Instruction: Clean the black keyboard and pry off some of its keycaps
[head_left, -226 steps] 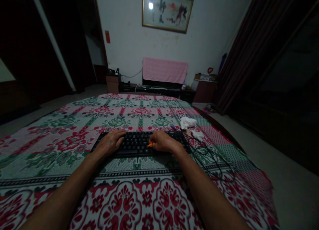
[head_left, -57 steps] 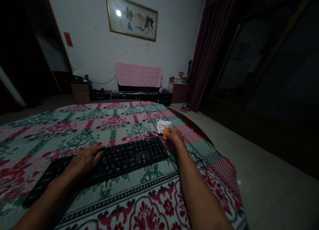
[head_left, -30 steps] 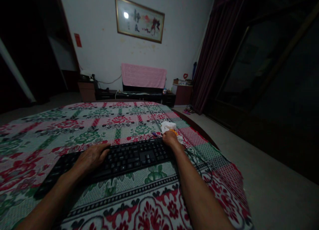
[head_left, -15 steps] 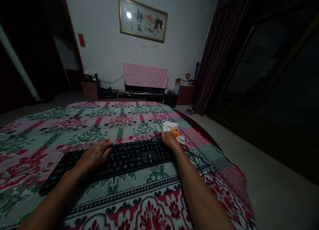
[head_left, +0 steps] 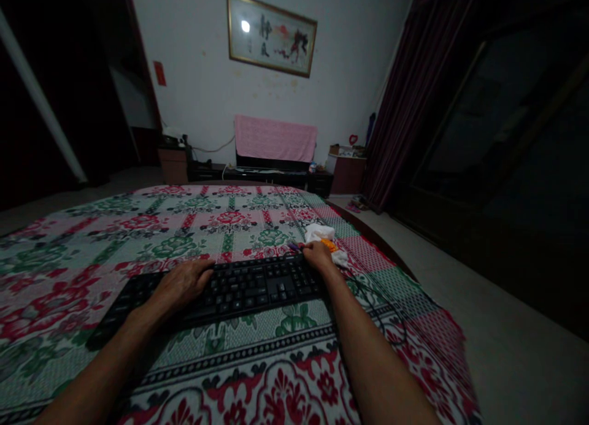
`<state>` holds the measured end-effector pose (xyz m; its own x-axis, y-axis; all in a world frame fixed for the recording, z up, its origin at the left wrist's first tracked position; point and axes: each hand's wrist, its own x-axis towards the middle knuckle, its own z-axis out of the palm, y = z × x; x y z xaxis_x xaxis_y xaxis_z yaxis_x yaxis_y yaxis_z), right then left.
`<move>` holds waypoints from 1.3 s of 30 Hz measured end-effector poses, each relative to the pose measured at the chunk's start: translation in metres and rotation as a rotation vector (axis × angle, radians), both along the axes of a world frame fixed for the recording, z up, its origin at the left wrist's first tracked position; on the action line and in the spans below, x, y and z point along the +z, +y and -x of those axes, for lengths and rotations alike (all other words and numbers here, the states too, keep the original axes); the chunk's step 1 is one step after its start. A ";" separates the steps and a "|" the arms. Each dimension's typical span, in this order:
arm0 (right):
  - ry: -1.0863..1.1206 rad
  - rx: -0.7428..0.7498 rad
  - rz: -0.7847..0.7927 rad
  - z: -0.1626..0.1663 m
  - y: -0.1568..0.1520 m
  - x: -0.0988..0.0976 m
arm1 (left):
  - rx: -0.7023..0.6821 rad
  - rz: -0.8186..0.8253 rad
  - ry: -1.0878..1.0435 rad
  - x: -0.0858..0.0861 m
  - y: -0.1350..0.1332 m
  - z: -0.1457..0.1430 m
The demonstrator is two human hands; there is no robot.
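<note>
Lying slantwise across the frame's centre: one black keyboard [head_left: 262,284], on a patterned cloth [head_left: 257,376]. Left hand [head_left: 181,284], centre left: spanning the keys, fingers loosely bent toward the far edge, thumb parted; whether they are gripping, cannot tell. Right hand [head_left: 318,256], right of centre: covering the keyboard's far right corner, fingers curling, any hold hidden. An orange item [head_left: 329,245] is lying just beyond it. Cable [head_left: 405,332], lower right: looping beside the right forearm [head_left: 370,345]. Possible faults: forearm snagging the loops, dragging the keyboard askew; palm leaning, pressing keys; knuckles nudging the orange item away.
</note>
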<state>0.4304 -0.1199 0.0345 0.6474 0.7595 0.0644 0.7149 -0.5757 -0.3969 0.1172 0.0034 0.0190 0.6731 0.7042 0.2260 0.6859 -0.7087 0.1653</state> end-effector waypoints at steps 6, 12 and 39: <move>-0.012 -0.033 0.041 -0.001 -0.002 0.002 | 0.022 -0.005 0.048 0.004 -0.003 -0.001; -0.082 -0.020 0.056 -0.003 0.000 0.001 | 0.002 -0.006 0.058 0.003 -0.002 -0.001; -0.224 0.300 -0.519 0.014 0.012 -0.003 | 0.008 -0.016 0.031 0.006 -0.005 -0.002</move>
